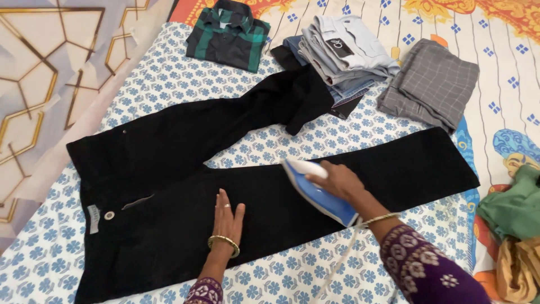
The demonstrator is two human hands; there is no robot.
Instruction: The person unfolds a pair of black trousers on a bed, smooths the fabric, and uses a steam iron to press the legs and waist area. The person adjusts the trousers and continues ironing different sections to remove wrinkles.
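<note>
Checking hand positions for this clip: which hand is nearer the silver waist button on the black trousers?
Left. The left hand lies flat on the black trousers, a short way right of the button. The right hand grips the blue iron farther along the leg.

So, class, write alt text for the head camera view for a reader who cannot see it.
A person irons black trousers spread on a patterned sheet: the right hand grips a blue and white iron on one leg, while the left hand lies flat on the fabric. Folded clothes sit beyond.
</note>
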